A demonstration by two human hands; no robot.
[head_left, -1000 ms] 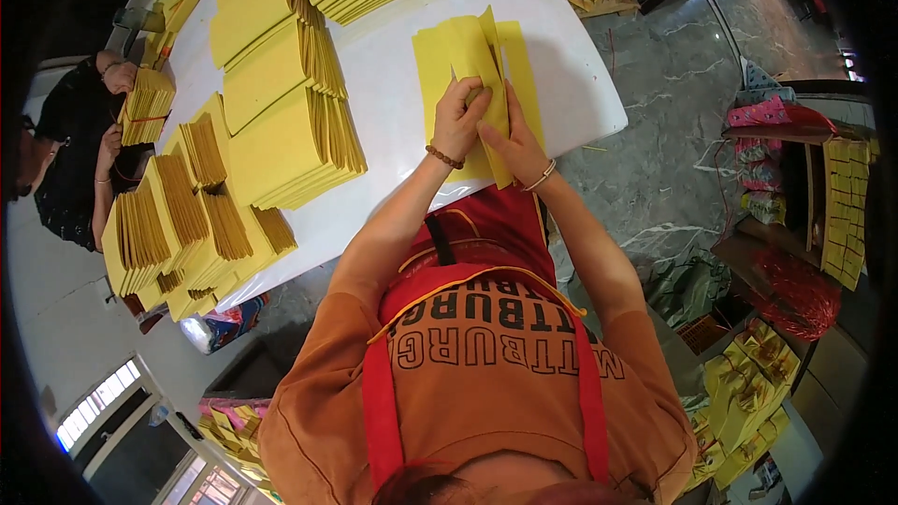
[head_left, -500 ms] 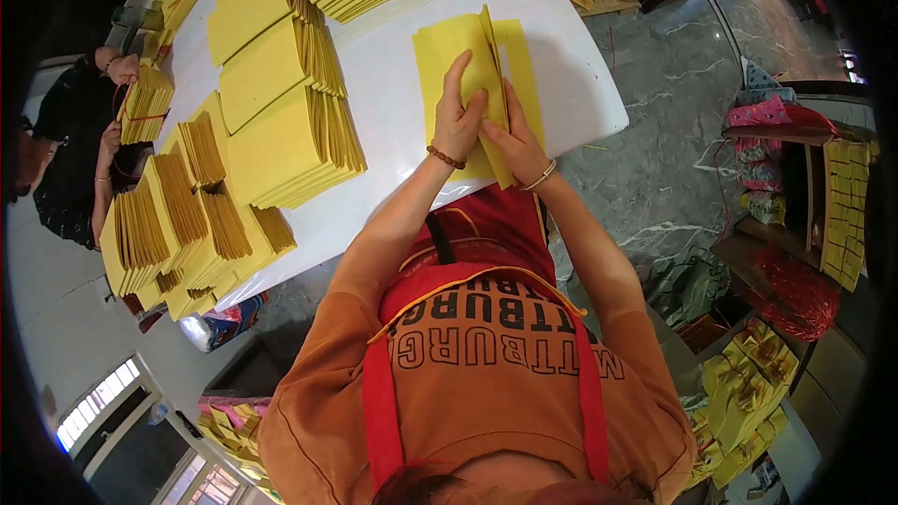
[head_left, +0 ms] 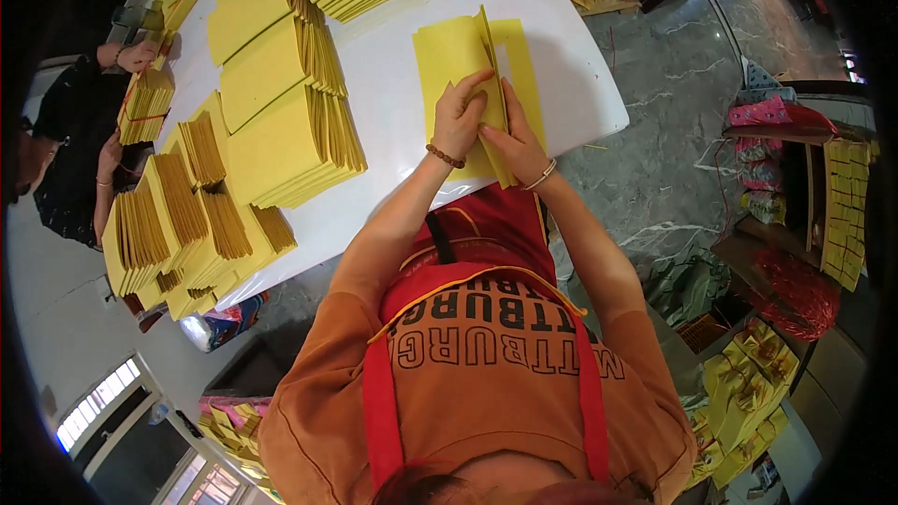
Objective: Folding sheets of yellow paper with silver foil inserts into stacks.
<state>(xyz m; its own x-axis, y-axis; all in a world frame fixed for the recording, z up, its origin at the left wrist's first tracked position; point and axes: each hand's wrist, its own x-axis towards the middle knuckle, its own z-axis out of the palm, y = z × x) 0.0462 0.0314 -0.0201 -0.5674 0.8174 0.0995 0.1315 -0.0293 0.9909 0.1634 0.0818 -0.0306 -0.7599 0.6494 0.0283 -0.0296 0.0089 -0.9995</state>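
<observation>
A yellow paper sheet [head_left: 449, 47] lies near the table's front right corner, its right part turned up into a standing fold. My left hand [head_left: 460, 117] is on the left of that fold, index finger bent across to its upright edge, the other fingers curled against the paper. On the fold's right side my right hand [head_left: 517, 136] presses with fingers held together and thumb reaching over the edge, so the paper is pinched between the hands. More yellow paper [head_left: 519, 47] shows flat beneath, to the right.
Folded yellow paper stacks [head_left: 267, 75] cover the left of the white table [head_left: 571, 56]. At far left a co-worker's hands [head_left: 137, 56] are around a bundle [head_left: 145, 108] with red string. Red plastic string [head_left: 795, 295] and more yellow bundles [head_left: 748, 383] lie at right.
My left index finger has bent down and right onto the fold's edge; it was stretched upward before. The co-worker's hands have moved farther apart around the bundle.
</observation>
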